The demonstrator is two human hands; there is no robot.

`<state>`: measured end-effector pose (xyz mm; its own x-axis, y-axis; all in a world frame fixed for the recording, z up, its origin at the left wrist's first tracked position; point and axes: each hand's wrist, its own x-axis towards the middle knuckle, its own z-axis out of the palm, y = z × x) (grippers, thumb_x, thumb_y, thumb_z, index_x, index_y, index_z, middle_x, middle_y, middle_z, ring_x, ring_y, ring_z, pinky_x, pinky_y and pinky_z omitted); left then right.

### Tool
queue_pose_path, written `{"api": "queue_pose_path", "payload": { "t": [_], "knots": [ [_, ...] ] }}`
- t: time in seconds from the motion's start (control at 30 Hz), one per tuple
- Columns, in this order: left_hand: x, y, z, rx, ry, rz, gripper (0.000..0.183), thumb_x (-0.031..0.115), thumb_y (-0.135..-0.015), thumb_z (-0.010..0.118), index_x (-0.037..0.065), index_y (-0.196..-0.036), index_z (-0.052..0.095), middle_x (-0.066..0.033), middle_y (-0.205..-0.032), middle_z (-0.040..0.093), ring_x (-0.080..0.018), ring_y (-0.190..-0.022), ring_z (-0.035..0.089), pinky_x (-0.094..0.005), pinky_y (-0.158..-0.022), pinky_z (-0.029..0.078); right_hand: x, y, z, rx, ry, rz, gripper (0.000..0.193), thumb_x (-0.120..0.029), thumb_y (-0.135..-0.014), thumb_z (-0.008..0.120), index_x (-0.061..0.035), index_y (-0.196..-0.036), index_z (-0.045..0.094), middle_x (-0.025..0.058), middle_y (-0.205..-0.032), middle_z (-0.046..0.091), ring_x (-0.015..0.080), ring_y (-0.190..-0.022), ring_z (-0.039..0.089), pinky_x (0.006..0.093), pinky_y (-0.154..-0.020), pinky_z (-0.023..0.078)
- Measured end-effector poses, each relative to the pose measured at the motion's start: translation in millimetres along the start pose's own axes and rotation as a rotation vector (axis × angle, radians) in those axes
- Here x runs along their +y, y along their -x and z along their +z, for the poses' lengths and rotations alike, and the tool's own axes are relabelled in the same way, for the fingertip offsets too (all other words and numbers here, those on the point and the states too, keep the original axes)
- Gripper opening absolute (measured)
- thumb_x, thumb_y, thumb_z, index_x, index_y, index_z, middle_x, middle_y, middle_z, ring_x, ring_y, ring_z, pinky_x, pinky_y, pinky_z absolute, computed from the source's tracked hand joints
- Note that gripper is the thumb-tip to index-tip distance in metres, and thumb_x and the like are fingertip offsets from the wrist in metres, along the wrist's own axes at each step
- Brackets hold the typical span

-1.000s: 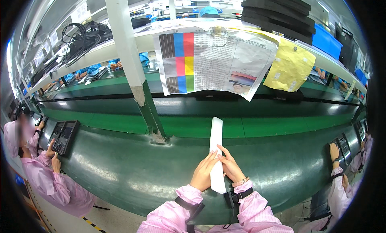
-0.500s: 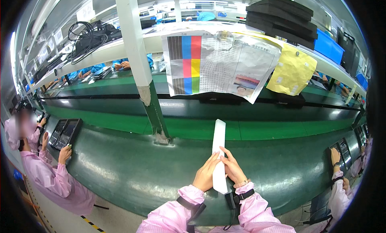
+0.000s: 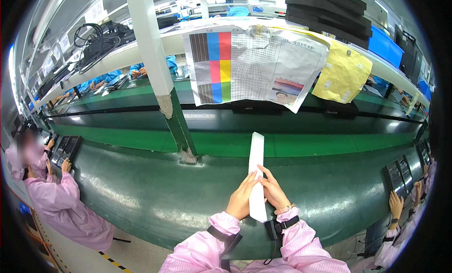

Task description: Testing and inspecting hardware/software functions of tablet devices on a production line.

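Note:
A long, narrow white bar-shaped piece [image 3: 257, 153] stands out away from me, above the green bench, its outline like a slim box. My left hand [image 3: 241, 198] is closed along its left side, fingers pointing up and meeting near its middle. From the other side my right hand [image 3: 275, 192] grips it, thumb and fingers against its right edge. The near end of the white piece shows below between my palms. What my palms cover cannot be seen, and its exact kind is unclear.
A dark green bench [image 3: 141, 193] spreads before me, with a brighter green belt [image 3: 226, 143] beyond. A metal post [image 3: 160, 89] rises at left. Printed sheets [image 3: 254, 68] hang from a shelf. Co-workers handle black trays [image 3: 66, 149] at left and a black tray [image 3: 399, 176] at right.
My hands hold the white piece in nearly the same pose; the view has shifted slightly. The left co-worker's tray has moved farther left. At right, the co-worker's hand has come down off the tray.

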<state>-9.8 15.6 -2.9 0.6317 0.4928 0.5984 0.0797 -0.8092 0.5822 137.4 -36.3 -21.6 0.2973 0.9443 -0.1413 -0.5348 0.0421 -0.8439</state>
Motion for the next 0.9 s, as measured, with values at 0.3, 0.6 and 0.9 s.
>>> {"api": "queue_pose_path", "payload": {
  "t": [0.3,0.6,0.9],
  "knots": [
    [-6.0,2.0,3.4,0.009,-0.008,0.034,0.072,0.024,-0.075,0.079,-0.003,-0.133,0.046,-0.0232,-0.138,0.048,-0.0370,-0.131,0.045,-0.0432,-0.105,0.041,-1.4,1.3,1.8,-0.025,0.009,0.009,0.047,-0.013,-0.100,0.048,-0.0144,-0.146,0.036,0.0132,-0.119,0.058,0.0208,-0.109,0.058,0.0361,-0.092,0.049],
    [-5.8,0.5,4.2,0.015,-0.008,0.032,0.075,0.022,-0.069,0.083,-0.001,-0.130,0.048,-0.0222,-0.139,0.048,-0.0378,-0.130,0.046,-0.0442,-0.104,0.042,-2.3,0.4,2.0,-0.019,0.007,0.005,0.048,-0.013,-0.100,0.049,-0.0147,-0.146,0.035,0.0135,-0.121,0.057,0.0212,-0.111,0.057,0.0365,-0.094,0.048],
    [-3.7,1.3,3.5,0.014,-0.009,0.024,0.077,0.021,-0.068,0.084,-0.001,-0.132,0.047,-0.0216,-0.139,0.048,-0.0370,-0.131,0.046,-0.0437,-0.103,0.042,-3.0,2.6,2.2,-0.033,0.004,-0.010,0.048,-0.014,-0.100,0.049,-0.0150,-0.146,0.035,0.0133,-0.122,0.057,0.0211,-0.111,0.057,0.0370,-0.093,0.048]
  ]
}}
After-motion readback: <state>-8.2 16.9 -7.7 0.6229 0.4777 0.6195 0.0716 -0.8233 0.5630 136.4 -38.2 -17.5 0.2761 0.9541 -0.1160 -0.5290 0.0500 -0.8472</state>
